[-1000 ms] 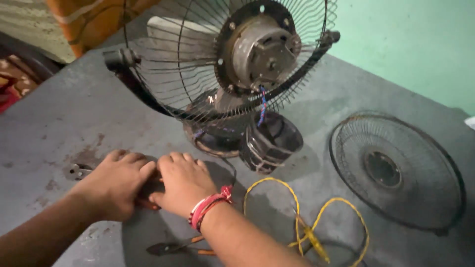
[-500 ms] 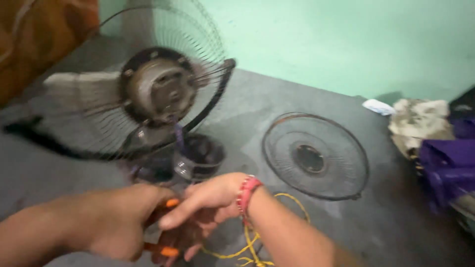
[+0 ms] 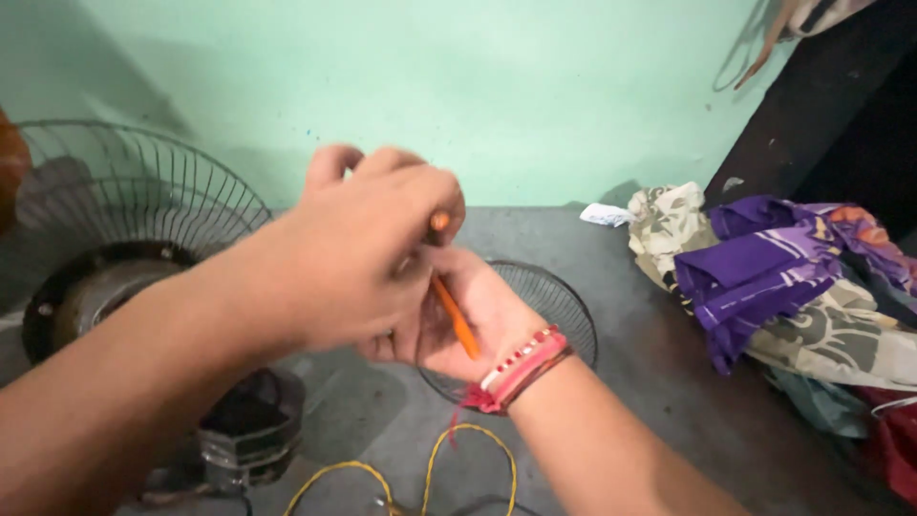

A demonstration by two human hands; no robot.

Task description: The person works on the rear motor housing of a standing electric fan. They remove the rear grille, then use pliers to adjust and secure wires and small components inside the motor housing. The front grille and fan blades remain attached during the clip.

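Note:
Both my hands are raised in front of me, pressed together around an orange-handled tool [image 3: 455, 315]. My left hand [image 3: 358, 253] is closed over the tool's top end, in front of the right hand. My right hand [image 3: 478, 315], with red and white bands at the wrist, grips the orange handles from below. The tool's working tip is hidden by my fingers. Behind and below the hands lies a loose round fan grille [image 3: 559, 301] on the grey surface. A dismantled table fan [image 3: 115, 287] with its rear wire guard and bare motor stands at the left.
A yellow wire [image 3: 435, 459] loops on the grey surface [image 3: 659, 382] below my right wrist. A heap of purple and patterned cloth [image 3: 774, 277] lies at the right. A mint green wall [image 3: 497, 86] runs behind. A dark panel stands at the upper right.
My hands have lifted from the surface up toward the camera with the orange-handled tool in them. The view has swung right, so the fan sits at the left edge and the cloth heap shows.

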